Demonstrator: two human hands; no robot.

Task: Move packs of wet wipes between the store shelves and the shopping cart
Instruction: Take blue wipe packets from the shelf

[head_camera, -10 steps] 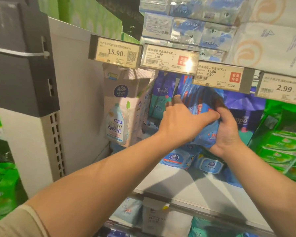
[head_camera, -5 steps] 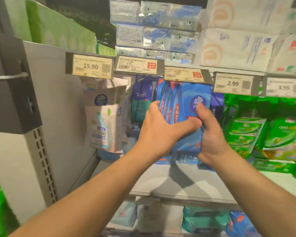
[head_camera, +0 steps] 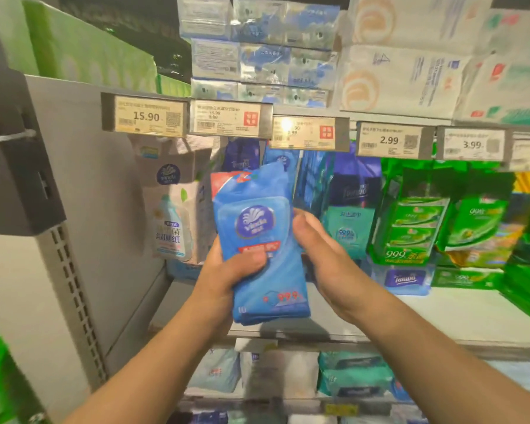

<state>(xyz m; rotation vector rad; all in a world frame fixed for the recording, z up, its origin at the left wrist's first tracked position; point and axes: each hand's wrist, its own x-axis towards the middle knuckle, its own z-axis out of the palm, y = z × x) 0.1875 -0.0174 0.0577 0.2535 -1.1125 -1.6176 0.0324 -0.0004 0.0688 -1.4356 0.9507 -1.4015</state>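
Blue wet-wipes packs [head_camera: 259, 246], a stacked bundle, held upright in front of the shelf [head_camera: 441, 313], clear of it. Left hand [head_camera: 227, 276] grips the bundle, thumb across its face; right hand [head_camera: 322, 255] clasps the opposite edge. Recommend keeping both-sided pressure so inner packs cannot slip during transfer to the unseen cart.

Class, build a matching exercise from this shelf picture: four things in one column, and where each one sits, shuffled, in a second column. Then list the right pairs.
Things
1. blue pack
2. 15.90 tag
3. green packs
4. white box

Places
A. standing on the shelf, right of the hands
B. on the shelf edge, upper left
C. held in front of the shelf by the left hand and right hand
D. on the shelf at its left end, below the 15.90 tag

Pairs: 1-C, 2-B, 3-A, 4-D
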